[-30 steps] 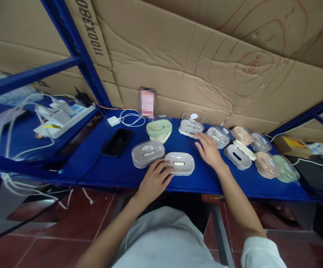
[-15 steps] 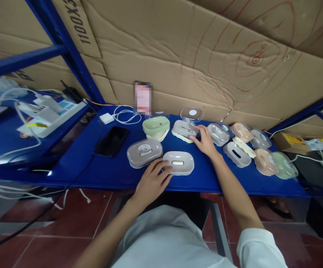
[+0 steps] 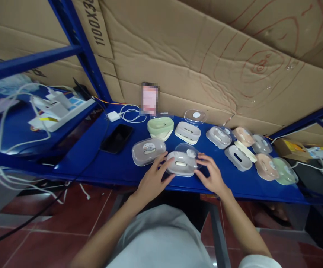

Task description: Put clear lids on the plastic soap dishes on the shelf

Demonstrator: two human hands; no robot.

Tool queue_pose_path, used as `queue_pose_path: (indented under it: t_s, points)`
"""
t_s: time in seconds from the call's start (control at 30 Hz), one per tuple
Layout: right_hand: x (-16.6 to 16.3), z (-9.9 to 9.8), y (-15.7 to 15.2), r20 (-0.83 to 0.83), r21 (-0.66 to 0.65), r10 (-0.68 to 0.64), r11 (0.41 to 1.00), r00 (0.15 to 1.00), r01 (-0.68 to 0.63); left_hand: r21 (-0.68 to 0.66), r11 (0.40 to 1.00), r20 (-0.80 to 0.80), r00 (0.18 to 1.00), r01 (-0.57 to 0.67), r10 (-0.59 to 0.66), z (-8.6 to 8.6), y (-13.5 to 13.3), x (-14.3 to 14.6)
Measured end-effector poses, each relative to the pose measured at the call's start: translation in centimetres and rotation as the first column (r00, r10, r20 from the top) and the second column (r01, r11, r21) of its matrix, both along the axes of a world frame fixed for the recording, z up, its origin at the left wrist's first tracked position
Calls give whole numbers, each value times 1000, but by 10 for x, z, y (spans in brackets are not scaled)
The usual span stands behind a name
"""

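A pale grey soap dish (image 3: pixel 181 169) with a slotted tray sits near the table's front edge. My left hand (image 3: pixel 156 175) grips its left end, thumb in front and fingers behind. From the right, my right hand (image 3: pixel 211 174) holds a clear plastic lid (image 3: pixel 191 153) with a round white sticker, tilted over the dish. Whether the lid touches the dish all round, I cannot tell. A lidded grey soap dish (image 3: pixel 148 152) lies just beyond my left fingers. Farther back stand an uncovered pale grey dish (image 3: pixel 188 131) and a green one (image 3: pixel 160 126).
Several soap dishes in grey, peach (image 3: pixel 265 166) and green crowd the right of the blue table (image 3: pixel 117 170). Another clear lid (image 3: pixel 195 116) lies at the back. On the left are a black phone (image 3: pixel 117 138), a white charger (image 3: pixel 113 116) and a power strip (image 3: pixel 63 116).
My right hand has brought the clear lid from the rear grey dish forward over the front one. The rear dish is now uncovered. My left hand has closed round the front dish's end.
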State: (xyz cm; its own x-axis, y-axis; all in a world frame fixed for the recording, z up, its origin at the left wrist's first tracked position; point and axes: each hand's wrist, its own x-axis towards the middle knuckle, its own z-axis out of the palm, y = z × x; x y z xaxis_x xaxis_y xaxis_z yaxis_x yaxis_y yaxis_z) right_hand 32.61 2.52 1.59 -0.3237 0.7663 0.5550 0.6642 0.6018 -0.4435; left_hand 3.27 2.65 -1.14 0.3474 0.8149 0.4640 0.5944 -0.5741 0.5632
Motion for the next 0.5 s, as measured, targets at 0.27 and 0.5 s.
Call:
queue_pose_path:
  t_s: [0.27,0.5]
  points:
    - [-20,-6,-3,56,-146,97,985,994,-88,-28,999,10,1000,26,-26,-4,1,1]
    - [-30,-11,0,181,-111,107,990,978,-87,-4,1000,27,999,-20,20,-5,1,0]
